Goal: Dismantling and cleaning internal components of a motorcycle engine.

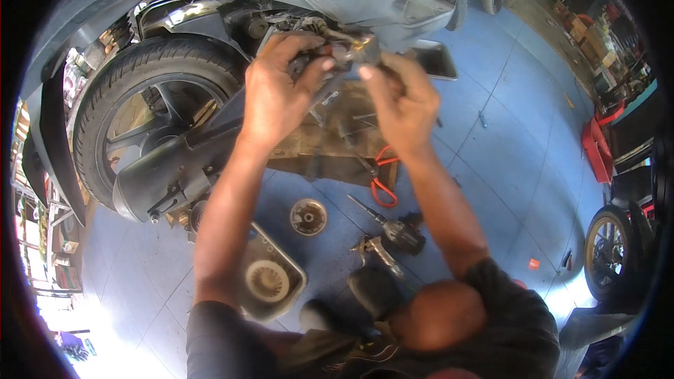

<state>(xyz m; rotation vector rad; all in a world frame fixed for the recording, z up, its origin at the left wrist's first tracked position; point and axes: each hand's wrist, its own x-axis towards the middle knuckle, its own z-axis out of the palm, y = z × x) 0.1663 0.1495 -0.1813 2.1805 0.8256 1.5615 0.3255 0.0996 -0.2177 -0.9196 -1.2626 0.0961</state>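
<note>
Both my hands are raised in front of a scooter (319, 0), beside its engine area. My right hand (409, 98) grips a small grey metal part (366, 50), rounded and with a yellowish spot, between thumb and fingers. My left hand (277, 91) is curled with thumb and fingers close together, at a small dark piece with a bit of red (326, 50). The two pieces meet or nearly meet; blur hides whether they are joined. Behind the hands, the scooter's engine parts (260, 27) are partly covered.
The rear wheel (158, 74) and exhaust (161, 172) stand at left. Below lie a wooden board (309, 142), red-handled pliers (382, 193), a round metal drum (309, 217), a power tool (401, 235), an air gun (379, 253) and a metal tray (291, 293) holding a fan wheel (267, 281).
</note>
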